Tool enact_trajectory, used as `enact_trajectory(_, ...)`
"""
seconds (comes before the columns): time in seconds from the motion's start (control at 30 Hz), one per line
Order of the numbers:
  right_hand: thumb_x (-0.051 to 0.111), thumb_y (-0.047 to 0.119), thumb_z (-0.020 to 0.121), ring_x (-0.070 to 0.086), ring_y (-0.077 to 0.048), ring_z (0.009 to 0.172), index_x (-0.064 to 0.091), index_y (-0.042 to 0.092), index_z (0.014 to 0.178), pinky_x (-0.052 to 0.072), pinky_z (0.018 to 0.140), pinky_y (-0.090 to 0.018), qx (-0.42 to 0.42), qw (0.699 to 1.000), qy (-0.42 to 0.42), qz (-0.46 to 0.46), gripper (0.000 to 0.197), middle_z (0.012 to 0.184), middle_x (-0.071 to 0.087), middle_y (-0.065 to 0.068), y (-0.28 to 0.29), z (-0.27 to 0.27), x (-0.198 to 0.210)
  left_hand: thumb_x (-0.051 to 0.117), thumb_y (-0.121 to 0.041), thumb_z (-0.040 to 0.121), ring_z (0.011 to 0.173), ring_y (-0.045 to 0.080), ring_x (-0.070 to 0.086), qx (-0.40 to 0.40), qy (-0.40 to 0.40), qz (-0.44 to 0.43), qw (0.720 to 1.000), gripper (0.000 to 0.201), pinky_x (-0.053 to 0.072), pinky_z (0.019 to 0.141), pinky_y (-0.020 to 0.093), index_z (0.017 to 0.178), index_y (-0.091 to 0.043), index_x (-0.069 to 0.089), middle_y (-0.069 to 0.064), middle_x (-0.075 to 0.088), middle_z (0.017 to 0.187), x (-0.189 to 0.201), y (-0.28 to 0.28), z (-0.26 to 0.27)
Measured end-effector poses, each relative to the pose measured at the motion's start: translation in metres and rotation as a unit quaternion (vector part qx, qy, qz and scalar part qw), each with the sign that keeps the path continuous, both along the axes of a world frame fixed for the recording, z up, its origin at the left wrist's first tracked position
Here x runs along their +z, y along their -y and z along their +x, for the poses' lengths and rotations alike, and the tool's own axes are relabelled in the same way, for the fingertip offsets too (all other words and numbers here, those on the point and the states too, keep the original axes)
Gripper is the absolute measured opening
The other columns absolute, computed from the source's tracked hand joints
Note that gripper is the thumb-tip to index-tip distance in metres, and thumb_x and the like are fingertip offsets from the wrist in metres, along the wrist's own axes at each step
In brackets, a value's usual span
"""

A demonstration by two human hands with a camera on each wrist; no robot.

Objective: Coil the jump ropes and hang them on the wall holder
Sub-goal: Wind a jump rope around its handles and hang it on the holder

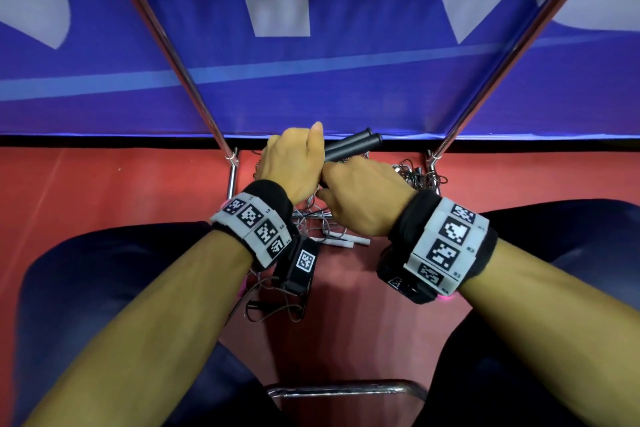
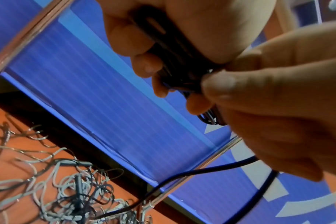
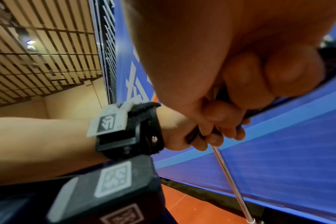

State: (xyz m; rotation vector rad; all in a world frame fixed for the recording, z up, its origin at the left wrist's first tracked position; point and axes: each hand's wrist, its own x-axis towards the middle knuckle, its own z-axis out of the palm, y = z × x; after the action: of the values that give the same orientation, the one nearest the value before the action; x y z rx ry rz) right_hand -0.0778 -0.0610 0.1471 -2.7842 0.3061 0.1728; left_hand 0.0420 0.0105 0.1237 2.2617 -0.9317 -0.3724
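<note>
— Handles?
— Two black handles [image 1: 353, 146], side by side. Left hand [image 1: 291, 166] curls its fingers round both, held above the floor.
— Right hand?
— Right hand [image 1: 360, 198] pinches the black cord [image 2: 182, 174] at the handles' lower end. The cord droops to the red floor [image 1: 104, 184].
— Surroundings?
— Tangled grey ropes [image 1: 311, 215] lie under the hands, between chrome poles [image 1: 194, 87], with a blue banner [image 1: 381, 97] behind.

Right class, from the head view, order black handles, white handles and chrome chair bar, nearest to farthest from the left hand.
1. black handles: gripped by the left hand itself.
2. white handles: on the floor, lower in view.
3. chrome chair bar: at the bottom edge.
</note>
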Motion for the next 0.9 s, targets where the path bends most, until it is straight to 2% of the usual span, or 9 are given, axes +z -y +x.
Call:
enact_trajectory(0.07,0.049,0.028,0.097,0.060,-0.036,0.079,0.057,0.015,0.100,0.034,0.062,-0.036,0.031,0.998,-0.008,-0.058,0.015,0.087,0.065,-0.010,-0.004,-0.003,0.006,0.032,-0.036,0.108,0.069,0.037,0.043,-0.013,0.015,0.033,0.999,0.058,0.034,0.068,0.042,0.057,-0.009,0.035,0.007,0.037,0.054,-0.002,-0.001,0.003)
enact_trajectory(0.17,0.050,0.029,0.096,0.057,-0.033,0.075,0.060,0.020,0.101,0.035,0.061,-0.036,0.070,0.996,-0.005,-0.059,0.015,0.087,0.066,-0.008,-0.004,-0.005,0.014,0.036,-0.036,0.107,0.072,0.044,0.048,-0.048,0.020,0.070,0.996,0.058,0.041,0.070,0.044,0.054,-0.011,0.035,0.008,0.037,0.053,-0.003,-0.005,0.008)
enact_trajectory(0.27,0.056,0.033,0.096,0.061,-0.034,0.078,0.068,0.027,0.102,0.046,0.064,-0.037,0.061,0.996,0.053,0.023,0.015,0.086,0.071,-0.005,0.020,-0.010,0.020,0.040,-0.032,0.105,0.068,0.042,0.046,-0.116,0.007,0.082,0.990,0.055,0.034,0.061,0.039,0.053,-0.014,0.037,0.006,0.039,0.052,0.002,-0.007,0.005)
enact_trajectory(0.43,0.085,0.032,0.077,0.060,-0.015,0.058,0.069,0.014,0.070,0.046,0.059,-0.028,-0.088,0.968,0.131,0.195,0.024,0.064,0.069,-0.002,0.057,-0.017,0.026,0.038,-0.031,0.104,0.054,0.026,0.041,-0.217,0.019,0.057,0.974,0.051,0.029,0.057,0.037,0.057,-0.014,0.037,0.003,0.039,0.051,0.018,-0.008,-0.005)
enact_trajectory(0.53,0.090,0.023,0.068,0.051,-0.008,0.049,0.064,0.001,0.066,0.040,0.050,-0.022,-0.156,0.915,0.138,0.344,0.034,0.058,0.067,-0.009,0.063,-0.018,0.024,0.034,-0.035,0.101,0.048,0.017,0.031,-0.232,-0.008,0.010,0.973,0.050,0.024,0.053,0.034,0.056,-0.013,0.035,-0.001,0.033,0.050,0.025,-0.011,-0.008)
enact_trajectory(0.63,0.083,0.013,0.071,0.052,-0.005,0.041,0.058,-0.001,0.067,0.040,0.044,-0.016,-0.189,0.847,0.131,0.479,0.028,0.050,0.063,0.000,0.066,-0.019,0.024,0.038,-0.040,0.099,0.047,0.013,0.025,-0.210,-0.053,-0.033,0.976,0.054,0.024,0.050,0.034,0.054,-0.011,0.033,-0.005,0.027,0.047,0.037,-0.014,-0.008)
enact_trajectory(0.7,0.077,0.010,0.077,0.051,-0.006,0.039,0.056,0.001,0.069,0.039,0.041,-0.016,-0.184,0.802,0.115,0.556,0.024,0.049,0.061,0.002,0.067,-0.018,0.024,0.040,-0.051,0.096,0.048,0.016,0.026,-0.200,-0.099,-0.069,0.972,0.064,0.024,0.050,0.035,0.055,-0.002,0.040,-0.004,0.028,0.048,0.042,-0.015,-0.010)
enact_trajectory(0.8,0.070,0.016,0.085,0.034,-0.008,0.035,0.056,0.010,0.065,0.022,0.038,-0.018,-0.177,0.747,0.110,0.632,0.025,0.048,0.044,-0.002,0.063,-0.013,0.020,0.041,-0.060,0.091,0.050,0.035,0.032,-0.166,-0.159,-0.132,0.964,0.080,0.029,0.051,0.042,0.068,0.015,0.055,0.024,0.037,0.052,0.049,-0.015,-0.011)
enact_trajectory(0.9,0.066,0.019,0.089,0.021,-0.004,0.033,0.052,0.016,0.068,0.014,0.039,-0.013,-0.197,0.700,0.117,0.677,0.025,0.054,0.034,-0.004,0.055,-0.004,0.014,0.044,-0.057,0.093,0.051,0.036,0.030,-0.116,-0.185,-0.159,0.963,0.080,0.028,0.051,0.047,0.073,0.020,0.055,0.021,0.036,0.053,0.052,-0.017,-0.011)
